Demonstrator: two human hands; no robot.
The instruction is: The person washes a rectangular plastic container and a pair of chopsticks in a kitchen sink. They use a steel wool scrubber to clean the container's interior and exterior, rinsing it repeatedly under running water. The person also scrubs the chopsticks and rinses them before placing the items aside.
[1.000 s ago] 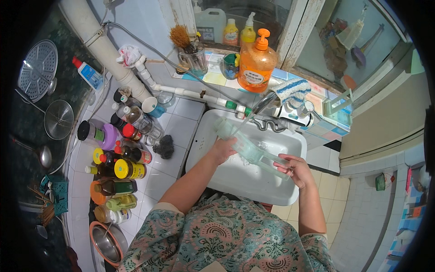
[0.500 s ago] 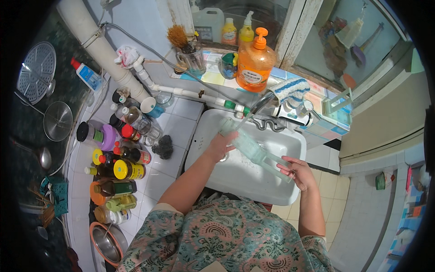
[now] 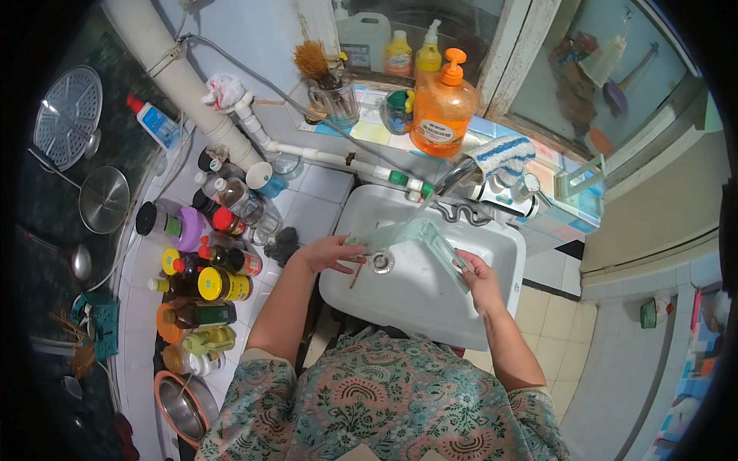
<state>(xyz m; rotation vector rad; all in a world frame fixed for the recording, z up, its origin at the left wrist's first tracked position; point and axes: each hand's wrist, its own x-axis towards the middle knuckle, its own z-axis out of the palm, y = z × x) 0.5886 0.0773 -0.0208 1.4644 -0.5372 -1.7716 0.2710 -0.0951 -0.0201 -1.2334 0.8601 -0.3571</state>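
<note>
Over the white sink (image 3: pixel 492 326) I hold a translucent pale green plastic container (image 3: pixel 430 233) with a long, narrow handle-like part; its exact kind is hard to make out. My right hand (image 3: pixel 480 283) is closed round the narrow end. My left hand (image 3: pixel 332 255) is at the thin clear end on the left, fingers slightly spread against its edge. A thin stream of water from the faucet (image 3: pixel 453 175) falls on the plastic near its middle. The drain (image 3: pixel 380 263) shows just below it.
A striped cloth (image 3: pixel 503 156) drapes over the faucet. Behind the sink stand an orange pump bottle (image 3: pixel 443 115) and a glass mug with a brush (image 3: pixel 336 104). Several condiment bottles crowd the left counter, near a dark scrubber (image 3: pixel 282 246) and a metal bowl (image 3: pixel 182 407).
My left hand has moved left and down, out to the container's far left end. The container has turned to a flatter angle, and my right hand has shifted slightly left and up.
</note>
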